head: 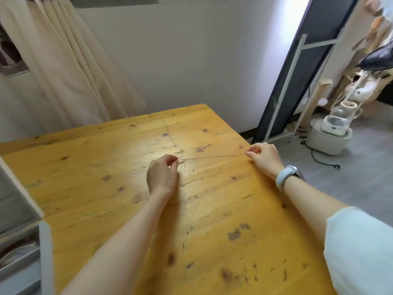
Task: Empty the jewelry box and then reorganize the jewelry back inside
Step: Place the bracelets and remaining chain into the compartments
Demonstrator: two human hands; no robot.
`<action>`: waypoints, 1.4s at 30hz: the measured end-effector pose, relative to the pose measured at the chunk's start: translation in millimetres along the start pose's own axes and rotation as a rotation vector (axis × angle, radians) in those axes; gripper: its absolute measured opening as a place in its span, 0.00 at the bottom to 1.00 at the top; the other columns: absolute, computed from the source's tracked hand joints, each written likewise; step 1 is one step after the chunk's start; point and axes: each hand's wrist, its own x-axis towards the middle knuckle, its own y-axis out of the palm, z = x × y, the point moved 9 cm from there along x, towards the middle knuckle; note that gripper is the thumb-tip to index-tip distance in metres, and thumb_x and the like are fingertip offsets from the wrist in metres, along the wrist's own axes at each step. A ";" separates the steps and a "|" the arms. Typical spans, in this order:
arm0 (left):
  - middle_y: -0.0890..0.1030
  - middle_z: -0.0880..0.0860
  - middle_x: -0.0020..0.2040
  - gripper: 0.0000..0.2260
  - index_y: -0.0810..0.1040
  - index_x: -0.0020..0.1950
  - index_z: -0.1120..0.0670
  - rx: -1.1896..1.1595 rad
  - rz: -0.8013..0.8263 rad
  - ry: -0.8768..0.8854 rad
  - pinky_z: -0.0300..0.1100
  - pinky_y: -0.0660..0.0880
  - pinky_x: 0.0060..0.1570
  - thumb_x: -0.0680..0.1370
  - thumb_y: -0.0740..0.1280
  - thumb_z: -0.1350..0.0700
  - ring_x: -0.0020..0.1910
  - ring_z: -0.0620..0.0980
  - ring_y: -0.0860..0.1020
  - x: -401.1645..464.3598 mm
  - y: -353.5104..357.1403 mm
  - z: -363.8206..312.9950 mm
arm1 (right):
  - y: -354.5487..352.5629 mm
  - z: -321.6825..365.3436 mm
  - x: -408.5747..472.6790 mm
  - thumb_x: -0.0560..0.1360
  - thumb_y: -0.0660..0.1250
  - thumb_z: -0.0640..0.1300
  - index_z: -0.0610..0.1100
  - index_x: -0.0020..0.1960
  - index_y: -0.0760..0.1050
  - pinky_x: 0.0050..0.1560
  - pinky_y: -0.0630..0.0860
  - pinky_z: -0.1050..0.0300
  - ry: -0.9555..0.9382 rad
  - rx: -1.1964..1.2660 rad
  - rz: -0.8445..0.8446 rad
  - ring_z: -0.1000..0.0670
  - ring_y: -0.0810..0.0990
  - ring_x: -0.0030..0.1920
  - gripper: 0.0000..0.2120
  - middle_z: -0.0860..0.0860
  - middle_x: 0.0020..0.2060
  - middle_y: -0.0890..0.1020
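A thin chain necklace is stretched flat on the wooden table between my two hands. My left hand pinches one end near the table's middle. My right hand, with a pale watch on its wrist, pinches the other end at the table's right edge. A second thin chain lies loose on the table beyond them, curving toward the far edge. The grey jewelry box stands open at the lower left; a round bangle-like piece lies in its compartment, blurred.
The box's raised lid leans at the left edge. A cream curtain hangs behind the table. To the right, a dark standing mirror, small appliances and a power cable occupy the grey floor.
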 end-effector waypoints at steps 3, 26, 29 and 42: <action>0.78 0.52 0.53 0.10 0.80 0.55 0.50 0.245 0.025 0.091 0.42 0.62 0.53 0.78 0.62 0.52 0.57 0.51 0.68 4.1 16.2 6.0 | 10.6 -9.2 13.5 0.76 0.62 0.47 0.45 0.54 0.79 0.61 0.65 0.45 0.037 -0.076 0.000 0.43 0.66 0.62 0.11 0.45 0.55 0.77; 0.63 0.54 0.72 0.20 0.68 0.69 0.50 0.441 0.267 0.360 0.58 0.47 0.69 0.78 0.55 0.47 0.73 0.56 0.53 -214.1 6.2 -18.8 | 2.0 34.8 -228.4 0.74 0.66 0.42 0.47 0.50 0.77 0.45 0.68 0.71 -0.299 0.215 0.533 0.59 0.73 0.45 0.05 0.56 0.45 0.77; 0.63 0.55 0.72 0.21 0.67 0.69 0.50 0.528 0.273 0.399 0.57 0.43 0.70 0.78 0.50 0.45 0.73 0.56 0.54 -244.8 4.6 -16.3 | 3.6 22.7 -275.7 0.71 0.69 0.48 0.52 0.48 0.75 0.59 0.61 0.64 -0.384 0.098 0.632 0.58 0.66 0.56 0.06 0.57 0.49 0.74; 0.71 0.53 0.66 0.15 0.73 0.63 0.53 0.403 0.276 0.445 0.55 0.52 0.69 0.78 0.58 0.51 0.68 0.54 0.63 -229.5 12.7 -36.9 | -6.6 19.9 -226.8 0.75 0.63 0.39 0.39 0.47 0.73 0.45 0.69 0.54 -0.405 -0.008 0.195 0.46 0.73 0.43 0.03 0.45 0.42 0.78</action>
